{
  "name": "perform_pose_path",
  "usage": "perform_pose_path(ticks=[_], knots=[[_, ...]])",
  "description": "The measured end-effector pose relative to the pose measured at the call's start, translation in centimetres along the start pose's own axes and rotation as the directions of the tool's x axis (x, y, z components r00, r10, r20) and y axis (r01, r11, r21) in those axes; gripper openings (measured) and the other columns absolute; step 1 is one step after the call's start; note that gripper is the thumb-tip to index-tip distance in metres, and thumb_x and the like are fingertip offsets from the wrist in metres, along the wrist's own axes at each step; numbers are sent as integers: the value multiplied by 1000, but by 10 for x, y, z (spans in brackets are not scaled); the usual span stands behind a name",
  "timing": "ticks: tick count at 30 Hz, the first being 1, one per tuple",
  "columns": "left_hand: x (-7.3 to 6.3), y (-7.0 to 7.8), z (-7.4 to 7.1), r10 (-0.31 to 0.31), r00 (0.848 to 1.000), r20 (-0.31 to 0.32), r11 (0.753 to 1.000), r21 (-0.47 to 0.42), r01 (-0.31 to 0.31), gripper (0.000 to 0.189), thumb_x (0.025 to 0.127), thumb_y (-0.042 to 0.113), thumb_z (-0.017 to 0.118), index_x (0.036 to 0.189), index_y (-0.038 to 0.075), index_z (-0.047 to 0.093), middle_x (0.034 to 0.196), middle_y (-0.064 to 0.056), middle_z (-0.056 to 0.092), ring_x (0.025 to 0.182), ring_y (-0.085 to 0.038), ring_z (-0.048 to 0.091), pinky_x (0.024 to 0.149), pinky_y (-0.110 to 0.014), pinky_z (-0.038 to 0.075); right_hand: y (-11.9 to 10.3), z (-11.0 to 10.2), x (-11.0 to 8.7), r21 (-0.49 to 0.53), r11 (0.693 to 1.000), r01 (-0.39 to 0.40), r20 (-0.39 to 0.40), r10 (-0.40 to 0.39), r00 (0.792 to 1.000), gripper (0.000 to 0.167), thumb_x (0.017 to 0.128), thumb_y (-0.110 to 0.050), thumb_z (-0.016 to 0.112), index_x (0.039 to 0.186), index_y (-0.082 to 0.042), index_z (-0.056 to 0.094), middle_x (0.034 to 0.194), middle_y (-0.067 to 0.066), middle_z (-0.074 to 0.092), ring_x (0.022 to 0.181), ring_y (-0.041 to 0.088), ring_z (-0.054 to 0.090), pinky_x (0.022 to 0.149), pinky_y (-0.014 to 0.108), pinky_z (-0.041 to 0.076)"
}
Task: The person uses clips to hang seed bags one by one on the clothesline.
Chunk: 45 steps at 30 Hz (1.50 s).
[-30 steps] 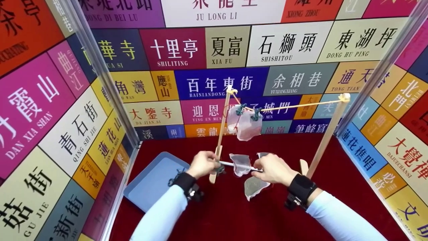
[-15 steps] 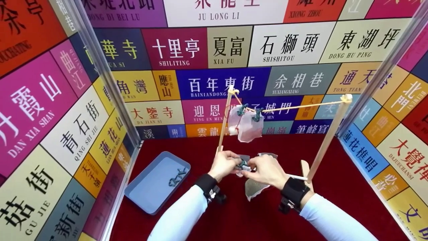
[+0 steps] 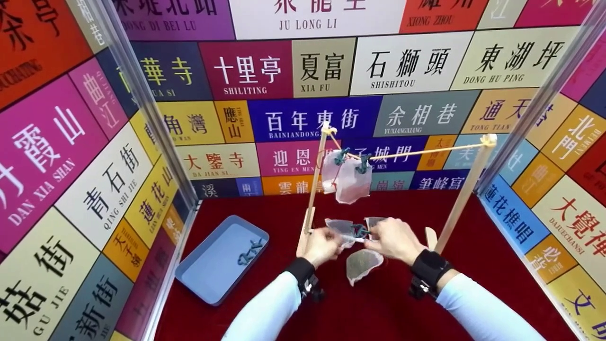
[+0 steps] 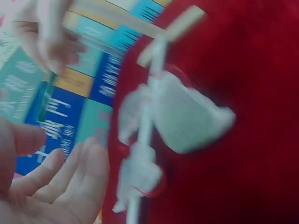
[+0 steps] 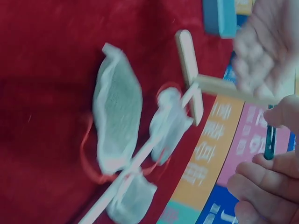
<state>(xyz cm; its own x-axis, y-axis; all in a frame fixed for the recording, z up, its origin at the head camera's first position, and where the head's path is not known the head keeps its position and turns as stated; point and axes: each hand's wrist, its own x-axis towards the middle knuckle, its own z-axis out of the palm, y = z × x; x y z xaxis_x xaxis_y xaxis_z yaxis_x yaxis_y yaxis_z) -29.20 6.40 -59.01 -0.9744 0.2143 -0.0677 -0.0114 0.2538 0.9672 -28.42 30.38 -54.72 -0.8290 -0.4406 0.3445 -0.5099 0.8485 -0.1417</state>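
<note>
A dark green plastic clip (image 3: pixel 360 230) is pinched between the thumb and fingers of my right hand (image 3: pixel 397 241). The right wrist view shows that clip (image 5: pixel 269 135) close up. My left hand (image 3: pixel 322 246) is just to the left, apart from the clip; its fingers (image 4: pixel 86 170) are extended and hold nothing in the left wrist view. Below the hands, a white rod (image 5: pixel 140 156) crosses low between the wooden stands. White mesh pouches with red cords lie about it, including one with greenish contents (image 3: pixel 363 266).
Two pale pouches (image 3: pixel 354 180) hang by green clips from a yellow cord (image 3: pixel 426 150) tied between the left post (image 3: pixel 316 184) and right post (image 3: pixel 461 199). A blue tray (image 3: pixel 203 279) with more green clips stands at left on the red cloth (image 3: pixel 331 312). Printed panels enclose the table.
My left hand brought a green clip from beside the left post to my right hand, then drew back leftward. The clip is now in my right hand.
</note>
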Motion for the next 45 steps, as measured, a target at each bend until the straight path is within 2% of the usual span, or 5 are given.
perform_pose_path(ticks=[5, 21, 28, 31, 45], knots=[[-2, -36, 23, 113, 993, -32, 871, 484, -84, 24, 90, 25, 88, 104, 6, 81, 90, -8, 81, 83, -22, 75, 76, -37, 61, 20, -5, -9, -23, 999, -31, 51, 32, 998, 48, 85, -19, 82, 54, -22, 46, 53, -12, 38, 51, 12, 42, 47, 36, 37], [-18, -73, 100, 159, 983, 95, 397, 905, -152, 67, 76, 55, 99, 128, 19, 77, 126, -9, 69, 112, -30, 65, 74, -40, 65, 24, -25, -12, -106, 982, -157, 163, 173, 971, 47, 89, -23, 79, 52, -26, 51, 56, -6, 50, 53, 18, 50, 42, 36, 32], [-22, -83, 109, 296, 955, 35, 331, 934, -137, 42, 75, 38, 99, 103, 13, 80, 102, -7, 69, 94, -28, 67, 67, -40, 65, 24, -26, -23, -127, 960, -249, 196, 271, 942, 55, 90, -34, 86, 51, -28, 48, 59, -5, 52, 54, 19, 53, 40, 39, 35], [-21, -87, 107, 316, 949, 8, 349, 929, -124, 33, 80, 28, 93, 105, 12, 78, 100, -7, 71, 90, -28, 68, 68, -39, 65, 26, -30, -19, -109, 981, -160, 185, 178, 966, 53, 90, -29, 87, 51, -26, 51, 57, -7, 51, 52, 15, 49, 43, 39, 41], [-5, -58, 76, 289, 957, -7, 811, 532, -241, 13, 93, 3, 75, 91, 8, 63, 83, -15, 75, 83, -41, 77, 75, -52, 64, 23, -123, 15, -286, 955, 84, 28, -79, 996, 43, 89, -13, 77, 56, -18, 50, 54, -3, 50, 48, 16, 45, 45, 38, 47]])
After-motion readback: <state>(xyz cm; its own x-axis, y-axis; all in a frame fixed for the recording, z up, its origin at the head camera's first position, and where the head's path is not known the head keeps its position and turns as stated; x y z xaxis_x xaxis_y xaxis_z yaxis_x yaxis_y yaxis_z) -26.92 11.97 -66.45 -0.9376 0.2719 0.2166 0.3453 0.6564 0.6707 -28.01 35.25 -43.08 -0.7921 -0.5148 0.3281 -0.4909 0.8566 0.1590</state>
